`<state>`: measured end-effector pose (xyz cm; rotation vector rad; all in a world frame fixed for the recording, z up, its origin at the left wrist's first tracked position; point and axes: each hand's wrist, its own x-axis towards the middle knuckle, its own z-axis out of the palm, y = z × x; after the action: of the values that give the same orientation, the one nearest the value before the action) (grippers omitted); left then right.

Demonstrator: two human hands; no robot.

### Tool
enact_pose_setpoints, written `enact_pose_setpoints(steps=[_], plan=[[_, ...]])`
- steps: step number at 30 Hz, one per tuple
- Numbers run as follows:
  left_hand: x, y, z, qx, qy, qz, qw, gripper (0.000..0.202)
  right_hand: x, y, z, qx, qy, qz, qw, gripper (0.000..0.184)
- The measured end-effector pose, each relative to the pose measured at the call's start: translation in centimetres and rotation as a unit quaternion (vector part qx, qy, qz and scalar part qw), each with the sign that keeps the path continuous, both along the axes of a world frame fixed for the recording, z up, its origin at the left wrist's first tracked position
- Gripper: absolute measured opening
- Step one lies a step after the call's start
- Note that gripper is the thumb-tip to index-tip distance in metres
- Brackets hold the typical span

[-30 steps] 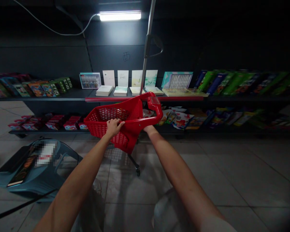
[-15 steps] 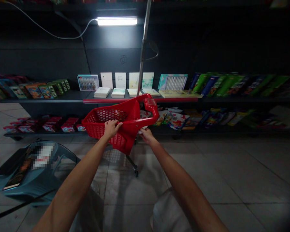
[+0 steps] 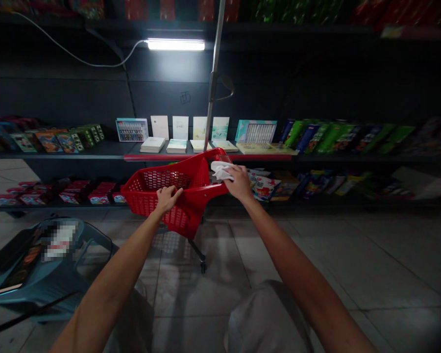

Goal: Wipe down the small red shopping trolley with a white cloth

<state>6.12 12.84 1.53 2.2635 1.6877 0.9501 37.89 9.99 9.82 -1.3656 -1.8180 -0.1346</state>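
Note:
A small red shopping cart [image 3: 195,205] with a perforated basket stands in front of me on thin legs with casters. My left hand [image 3: 166,199] is closed over the near rim of its basket, fingertips curled to the inside. In my right hand [image 3: 239,182] is a crumpled white cloth [image 3: 221,170], pressed at the cart's red handle on the right. The fingers of that hand are bent around the cloth and partly hide the handle.
A dark shelf behind the cart carries books [image 3: 177,145], boxed sets and green packages [image 3: 325,136]. Snack bags [image 3: 264,186] sit on the lower shelf. A metal pole [image 3: 214,63] rises behind the cart. At left stands a blue-grey plastic stool [image 3: 55,289] with a phone on it.
My right hand has moved up from beneath the handle to its top, bringing the white cloth into fuller view. The left hand keeps its place on the basket rim.

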Motion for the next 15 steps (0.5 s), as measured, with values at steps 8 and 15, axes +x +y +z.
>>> enact_pose_setpoints(steps=[8, 15], plan=[[-0.9, -1.0, 0.4, -0.026, -0.045, -0.017, 0.998, 0.038, 1.5, 2.1, 2.6, -0.086, -0.129, 0.132, 0.979, 0.044], [-1.1, -2.1, 0.8, -0.027, -0.04, -0.009, 0.999, 0.039, 1.5, 2.3, 3.4, -0.098, -0.134, 0.105, 0.98, 0.041]])
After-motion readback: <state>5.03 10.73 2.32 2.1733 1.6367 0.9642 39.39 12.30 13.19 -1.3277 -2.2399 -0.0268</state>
